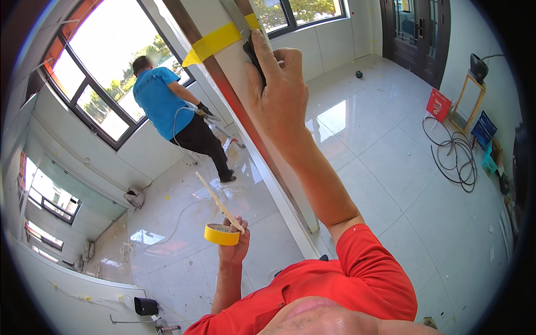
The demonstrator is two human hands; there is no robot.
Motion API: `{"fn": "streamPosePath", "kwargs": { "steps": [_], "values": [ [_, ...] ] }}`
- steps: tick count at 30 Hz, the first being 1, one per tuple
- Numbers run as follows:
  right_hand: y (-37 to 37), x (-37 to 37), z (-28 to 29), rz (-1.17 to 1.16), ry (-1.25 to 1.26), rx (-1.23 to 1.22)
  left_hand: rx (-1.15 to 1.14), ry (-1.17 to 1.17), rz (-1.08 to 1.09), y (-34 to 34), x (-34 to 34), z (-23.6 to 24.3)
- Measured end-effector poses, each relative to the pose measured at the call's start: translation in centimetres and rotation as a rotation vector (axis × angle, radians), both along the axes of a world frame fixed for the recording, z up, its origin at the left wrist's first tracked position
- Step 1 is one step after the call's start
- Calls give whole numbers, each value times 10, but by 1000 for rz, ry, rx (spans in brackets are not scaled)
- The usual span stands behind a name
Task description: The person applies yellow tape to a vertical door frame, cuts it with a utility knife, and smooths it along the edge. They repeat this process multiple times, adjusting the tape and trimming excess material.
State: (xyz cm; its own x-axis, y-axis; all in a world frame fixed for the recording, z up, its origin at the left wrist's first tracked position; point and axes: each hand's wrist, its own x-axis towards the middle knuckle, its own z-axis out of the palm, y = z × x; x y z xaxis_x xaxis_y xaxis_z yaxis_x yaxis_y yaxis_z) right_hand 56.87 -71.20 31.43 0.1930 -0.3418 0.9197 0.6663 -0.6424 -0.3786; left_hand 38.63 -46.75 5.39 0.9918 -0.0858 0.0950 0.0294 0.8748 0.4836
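Observation:
My right hand [279, 89] is raised at the pillar [231, 70], its fingers closed round a black-handled tool [254, 58] with a flat grey blade-like part; its exact kind is partly hidden by my fingers. Across the pillar, beside the tool, runs a strip of yellow tape [215, 43], one end sticking out past the left edge. Lower down, my left hand [235, 250] grips a roll of yellow tape [221, 234] together with a thin pale stick [215, 198], which points up and to the left.
Left of the pillar, a person in a blue shirt [159, 95] and dark gloves stands by a stepladder [226, 137] near the windows. A coiled dark hose [458, 162], a red sign [438, 105] and a wooden frame [468, 103] are at the right wall. A dark door [416, 33] stands behind.

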Motion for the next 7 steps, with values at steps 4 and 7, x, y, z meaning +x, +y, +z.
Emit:
{"fn": "streamPosePath", "kwargs": {
  "steps": [4,7],
  "values": [
    [3,-2,2,-19,5,13,-20,-7,-13,3,1,-4],
    [4,-1,0,-22,0,26,-41,-32,-31,5,1,-8]
  ]
}}
